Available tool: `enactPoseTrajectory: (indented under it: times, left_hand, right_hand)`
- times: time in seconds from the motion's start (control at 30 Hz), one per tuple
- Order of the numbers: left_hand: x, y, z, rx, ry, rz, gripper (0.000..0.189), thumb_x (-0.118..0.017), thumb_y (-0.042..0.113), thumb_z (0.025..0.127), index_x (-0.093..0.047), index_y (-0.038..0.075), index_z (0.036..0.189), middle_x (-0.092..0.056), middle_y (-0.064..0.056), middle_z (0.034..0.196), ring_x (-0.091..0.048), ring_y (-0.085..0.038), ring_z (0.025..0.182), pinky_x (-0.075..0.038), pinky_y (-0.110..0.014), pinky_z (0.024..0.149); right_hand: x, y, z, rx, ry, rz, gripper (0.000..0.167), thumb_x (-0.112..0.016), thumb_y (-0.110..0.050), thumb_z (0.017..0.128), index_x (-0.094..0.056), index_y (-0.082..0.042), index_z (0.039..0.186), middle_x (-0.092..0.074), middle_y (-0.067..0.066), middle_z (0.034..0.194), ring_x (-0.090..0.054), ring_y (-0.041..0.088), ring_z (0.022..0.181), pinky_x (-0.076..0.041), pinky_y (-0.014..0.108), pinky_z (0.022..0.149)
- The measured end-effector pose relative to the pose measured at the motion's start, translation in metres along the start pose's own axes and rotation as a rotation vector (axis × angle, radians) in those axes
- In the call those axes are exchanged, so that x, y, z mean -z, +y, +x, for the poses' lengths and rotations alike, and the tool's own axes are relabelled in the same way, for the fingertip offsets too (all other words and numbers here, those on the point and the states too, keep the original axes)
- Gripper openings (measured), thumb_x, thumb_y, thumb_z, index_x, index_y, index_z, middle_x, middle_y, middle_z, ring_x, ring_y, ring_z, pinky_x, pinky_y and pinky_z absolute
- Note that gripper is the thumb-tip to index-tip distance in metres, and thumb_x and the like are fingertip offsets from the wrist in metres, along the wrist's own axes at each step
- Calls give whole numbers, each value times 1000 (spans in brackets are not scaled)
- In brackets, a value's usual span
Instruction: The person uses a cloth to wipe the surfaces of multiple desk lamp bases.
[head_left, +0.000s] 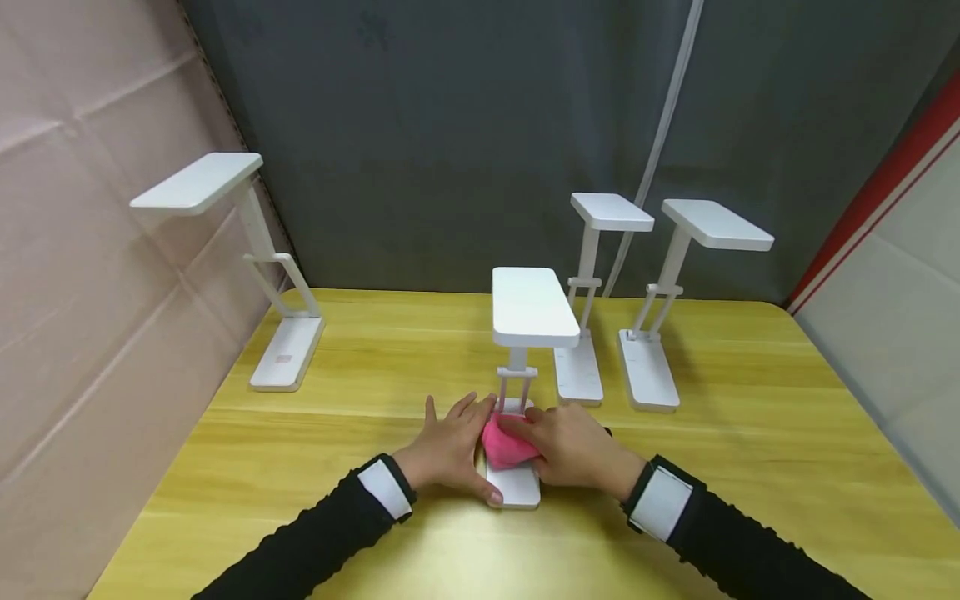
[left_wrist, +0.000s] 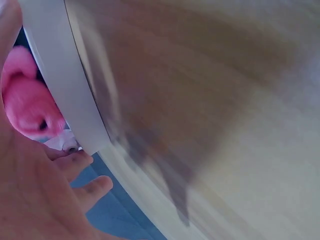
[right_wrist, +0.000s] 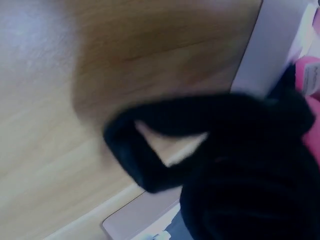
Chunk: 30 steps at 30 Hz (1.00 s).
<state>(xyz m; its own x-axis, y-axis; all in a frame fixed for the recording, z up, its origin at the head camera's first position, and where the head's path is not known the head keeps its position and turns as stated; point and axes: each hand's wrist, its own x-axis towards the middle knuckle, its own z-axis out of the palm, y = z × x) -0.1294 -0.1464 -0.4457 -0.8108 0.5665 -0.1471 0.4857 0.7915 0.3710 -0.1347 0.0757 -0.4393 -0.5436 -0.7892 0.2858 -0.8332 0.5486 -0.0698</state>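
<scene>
A white folding desk lamp [head_left: 534, 307] stands at the middle of the table, its flat head above a hinged stem and a slim base. My left hand [head_left: 450, 446] rests against the left side of that base, fingers spread, thumb at the front corner. In the left wrist view the fingers [left_wrist: 82, 192] stretch out beside the base's edge. Bunched in my right hand [head_left: 573, 446] is a pink cloth [head_left: 504, 446], pressed onto the top of the base. The right wrist view shows the right hand [right_wrist: 250, 165] as a dark shape, with the cloth [right_wrist: 314, 120] at the right edge.
Two similar white lamps [head_left: 577, 375] [head_left: 651, 375] stand behind to the right, and another lamp [head_left: 288, 354] at the back left. All are on a wood-grain table [head_left: 360, 350]. A dark grey curtain [head_left: 420, 142] hangs behind, a pale sheet [head_left: 97, 275] on the left.
</scene>
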Motion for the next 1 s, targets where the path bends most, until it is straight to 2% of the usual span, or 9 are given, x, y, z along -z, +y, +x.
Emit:
enactPoseTrajectory:
  times: [0.3, 0.37, 0.47, 0.53, 0.6, 0.73, 0.83, 0.93, 1.0]
  left_hand:
    - [1, 1, 0, -10, 20, 106, 136, -80, 71, 49, -19, 6, 152, -33, -8, 152, -21, -30, 141, -4, -76, 98]
    - [1, 1, 0, -17, 22, 101, 137, -80, 72, 48, -20, 5, 152, -33, -8, 152, -21, -30, 141, -3, -76, 98]
    - [0, 0, 0, -25, 21, 94, 138, -78, 75, 48, -20, 4, 151, -32, -9, 152, -21, -31, 141, -2, -76, 98]
    - [0, 0, 0, -27, 22, 92, 138, -77, 75, 48, -20, 4, 151, -32, -9, 152, -21, -31, 141, -2, -76, 98]
    - [-1, 0, 1, -26, 25, 94, 137, -77, 75, 48, -20, 4, 151, -32, -10, 152, -21, -31, 141, -2, -77, 98]
    - [0, 1, 2, -22, 11, 90, 136, -77, 74, 49, -20, 5, 151, -33, -9, 152, -21, -31, 141, -1, -76, 98]
    - [1, 2, 2, -17, -5, 92, 136, -76, 75, 50, -19, 4, 152, -32, -9, 152, -21, -31, 141, 0, -76, 98]
    - [1, 2, 2, -7, -16, 104, 137, -75, 76, 51, -18, 5, 152, -31, -8, 153, -19, -30, 142, 0, -76, 98]
    - [1, 2, 2, -1, -16, 109, 137, -75, 77, 51, -17, 5, 152, -31, -9, 153, -19, -30, 142, 0, -77, 97]
  right_hand:
    - [16, -23, -22, 21, -155, 98, 54, -65, -14, 68, -66, -21, 121, -52, -9, 71, -29, 3, 46, -24, 20, 39]
    - [20, -24, -28, 11, -200, 163, 56, -65, -13, 67, -66, -21, 123, -52, -11, 71, -29, 1, 46, -23, 19, 39]
    - [27, -19, -32, -1, -274, 313, 59, -65, -9, 65, -67, -21, 122, -58, -15, 80, -36, -2, 52, -30, 16, 43]
    - [30, -12, -31, -27, -290, 370, 60, -64, -7, 64, -67, -20, 122, -62, -15, 85, -41, -2, 56, -34, 16, 45]
    - [33, -3, -27, -72, -272, 348, 58, -63, -8, 66, -66, -20, 123, -61, -15, 85, -43, -1, 58, -35, 17, 46]
    - [30, 14, -16, -163, -188, 146, 57, -63, -10, 70, -64, -20, 126, -53, -10, 74, -39, 5, 52, -32, 22, 43]
    - [22, 20, -11, -171, -152, 36, 56, -65, -10, 70, -64, -22, 125, -51, -5, 71, -40, 9, 50, -34, 25, 44]
    - [13, 20, -11, -162, -126, 9, 56, -66, -10, 70, -64, -22, 125, -52, -3, 70, -42, 10, 51, -35, 26, 44]
    - [9, 18, -13, -164, -126, 29, 56, -67, -12, 70, -64, -21, 125, -51, -5, 69, -41, 8, 51, -34, 24, 45]
